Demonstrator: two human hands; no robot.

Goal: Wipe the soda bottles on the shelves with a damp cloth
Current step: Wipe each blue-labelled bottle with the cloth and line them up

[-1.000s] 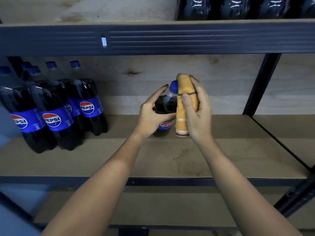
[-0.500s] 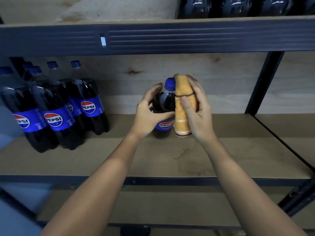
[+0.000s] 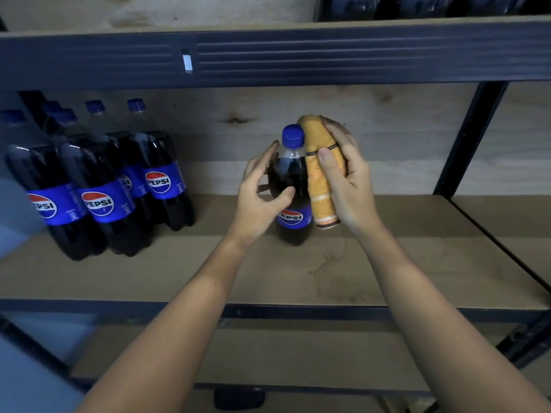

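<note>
one soda bottle [image 3: 290, 186] stands upright on the middle shelf [image 3: 328, 272], roughly at its centre and toward the far side, near the wooden back panel [image 3: 387, 138]. it has a blue cap [image 3: 293, 136], dark contents and a blue label [image 3: 290, 217] facing the camera.

the left hand [image 3: 259, 201] is at the bottle's left side. its fingers [image 3: 262, 162] are spread wide and curved around the bottle, with the thumb crossing the front of the dark body above the label. whether the far fingers touch the bottle cannot be told; the grip looks loose.

the right hand [image 3: 346, 180] holds a folded orange cloth [image 3: 323, 180], fingers closed around it, thumb pressed on its near face. the cloth stands upright along the bottle's right side, touching it from the cap down to the label. pale stripes and a dark band mark its lower end.

a group of larger bottles [image 3: 101, 186] with the same blue labels stands at the left end of the same shelf, well apart from the handled bottle. more dark bottles [image 3: 417, 4] sit on the upper shelf [image 3: 268, 58], far right, only their bases visible. a dark metal post [image 3: 468, 138] rises at the right. a lower shelf [image 3: 268, 353] shows beneath the forearms.
</note>
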